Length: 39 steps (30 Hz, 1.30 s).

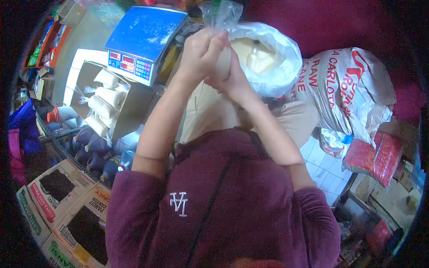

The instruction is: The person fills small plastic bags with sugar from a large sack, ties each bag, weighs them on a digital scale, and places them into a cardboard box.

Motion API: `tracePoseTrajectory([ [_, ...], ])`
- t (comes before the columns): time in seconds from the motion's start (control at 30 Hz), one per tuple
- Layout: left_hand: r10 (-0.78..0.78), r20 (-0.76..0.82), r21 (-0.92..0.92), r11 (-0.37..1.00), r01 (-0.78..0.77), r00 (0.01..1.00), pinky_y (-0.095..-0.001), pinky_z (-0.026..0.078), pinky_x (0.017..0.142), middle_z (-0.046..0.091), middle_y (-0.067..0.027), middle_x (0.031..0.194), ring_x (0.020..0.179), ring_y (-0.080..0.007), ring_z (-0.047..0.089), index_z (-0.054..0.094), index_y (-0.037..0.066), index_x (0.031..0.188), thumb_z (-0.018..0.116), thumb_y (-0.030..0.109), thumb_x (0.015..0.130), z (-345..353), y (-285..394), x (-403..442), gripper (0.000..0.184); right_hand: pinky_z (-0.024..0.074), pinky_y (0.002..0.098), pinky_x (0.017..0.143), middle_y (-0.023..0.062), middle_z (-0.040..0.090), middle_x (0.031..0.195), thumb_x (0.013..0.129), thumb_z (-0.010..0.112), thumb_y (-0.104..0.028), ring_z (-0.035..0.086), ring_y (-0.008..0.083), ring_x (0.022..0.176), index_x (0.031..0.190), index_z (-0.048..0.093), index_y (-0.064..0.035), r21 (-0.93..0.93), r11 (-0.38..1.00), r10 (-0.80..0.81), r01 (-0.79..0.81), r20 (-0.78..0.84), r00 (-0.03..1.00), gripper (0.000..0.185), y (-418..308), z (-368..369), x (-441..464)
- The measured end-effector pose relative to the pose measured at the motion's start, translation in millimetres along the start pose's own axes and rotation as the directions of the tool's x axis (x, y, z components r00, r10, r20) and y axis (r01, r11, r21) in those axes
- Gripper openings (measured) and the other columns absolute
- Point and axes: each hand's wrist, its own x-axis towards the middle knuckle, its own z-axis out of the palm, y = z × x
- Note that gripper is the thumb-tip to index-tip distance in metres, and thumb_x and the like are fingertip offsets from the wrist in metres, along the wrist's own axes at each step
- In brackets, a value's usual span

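My left hand (201, 51) is closed round the gathered neck of a clear plastic bag (222, 15), whose loose top sticks up above my fingers. Lower down, my right hand (232, 82) wraps the bag's filled, pale body, which my hands and wrists partly cover. Just beyond my right hand stands an open white sack (286, 44) holding a cream-coloured, powdery or granular filling (243, 47). A pale, clear-looking object, perhaps a scoop, lies in that filling. Left of my hands, a cardboard box (129, 109) holds several filled, tied plastic bags (109, 98).
A blue-topped digital scale (147, 33) with white dust on its plate stands behind the box. On the right are a printed raw cane sugar sack (335, 85) and a red package (375, 156). Dark bottles (96, 145) and noodle cartons (67, 192) sit on the left.
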Motion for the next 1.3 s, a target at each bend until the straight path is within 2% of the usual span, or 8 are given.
tracePoseTrajectory([
  [0.17,0.055,0.034,0.089,0.994,-0.058,0.998,-0.0377,0.047,0.064,0.061,-0.0147,0.073,0.071,-0.0312,0.059,0.062,0.001,0.074,0.053,0.015,0.082,-1,3,-6,0.019,0.033,0.038,0.102,0.0154,0.043,0.129,0.056,0.083,-0.014,0.041,0.0286,0.121,0.136,0.029,-0.0047,-0.069,0.983,-0.179,0.172,-0.103,0.978,0.097,18,10,-2],
  [0.73,0.311,0.089,0.243,0.915,-0.323,0.946,-0.0422,0.046,0.07,0.061,-0.0131,0.082,0.078,-0.0342,0.057,0.062,0.006,0.087,0.053,0.013,0.082,15,-42,-12,0.012,0.0153,0.0446,0.107,0.0154,0.04,0.134,0.061,0.08,-0.034,0.033,0.0336,0.124,0.132,0.033,-0.0048,-0.328,0.942,-0.106,0.07,-0.092,0.99,0.09,69,7,-8],
  [0.83,0.169,0.149,0.228,0.953,-0.2,0.974,-0.042,0.046,0.073,0.061,-0.0127,0.084,0.083,-0.0339,0.057,0.063,0.007,0.091,0.051,0.016,0.084,13,-36,-5,0.017,0.0173,0.0425,0.109,0.0171,0.036,0.138,0.063,0.08,-0.035,0.031,0.0313,0.13,0.136,0.03,-0.0034,-0.276,0.953,0.087,-0.12,-0.131,0.988,0.094,48,3,-10],
  [0.93,0.115,0.147,0.2,0.969,-0.143,0.982,-0.0381,0.046,0.072,0.061,-0.0134,0.082,0.081,-0.0308,0.058,0.062,0.003,0.086,0.05,0.018,0.087,10,-31,-4,0.02,0.0251,0.0386,0.107,0.0178,0.038,0.137,0.067,0.077,-0.031,0.035,0.0302,0.129,0.139,0.024,-0.0033,0.019,0.995,0.099,-0.101,0.107,0.989,0.094,26,-30,1],
  [1.03,0.117,0.15,0.166,0.976,-0.142,0.982,-0.035,0.046,0.071,0.061,-0.0134,0.078,0.077,-0.028,0.059,0.062,0.0,0.083,0.049,0.018,0.088,9,-25,-8,0.023,0.0297,0.0356,0.105,0.016,0.04,0.136,0.072,0.073,-0.023,0.037,0.028,0.127,0.137,0.033,-0.0055,0.193,0.981,0.012,-0.004,-0.041,0.999,0.079,-12,-49,20],
  [1.13,0.232,0.19,0.144,0.955,-0.26,0.954,-0.0332,0.047,0.072,0.062,-0.0123,0.082,0.078,-0.0245,0.06,0.062,0.0,0.085,0.049,0.018,0.088,11,-27,-4,0.022,0.0354,0.0354,0.099,0.0157,0.055,0.12,0.08,0.065,-0.019,0.051,0.0239,0.114,0.124,0.051,-0.0058,-0.141,0.945,-0.301,0.295,-0.018,0.954,0.048,-45,-58,44],
  [1.23,-0.02,0.242,-0.086,0.995,0.042,0.97,-0.0312,0.047,0.077,0.064,-0.0078,0.088,0.085,-0.0189,0.061,0.062,0.005,0.102,0.053,0.016,0.085,2,-5,0,0.023,0.0416,0.0277,0.091,0.0071,0.057,0.115,0.084,0.057,-0.004,0.053,0.0153,0.106,0.106,0.06,-0.0006,-0.211,0.899,-0.37,0.383,0.097,0.924,0.023,-85,-61,59],
  [1.3,-0.127,0.31,-0.435,0.862,0.259,0.942,-0.0256,0.046,0.079,0.065,-0.0043,0.095,0.09,-0.0109,0.059,0.06,0.002,0.108,0.057,0.013,0.084,-8,8,3,0.026,0.0425,0.024,0.072,0.0027,0.059,0.091,0.085,0.059,-0.008,0.054,0.0089,0.083,0.093,0.06,-0.001,-0.51,0.527,-0.623,0.68,0.313,0.717,0.01,-121,-60,61],
])
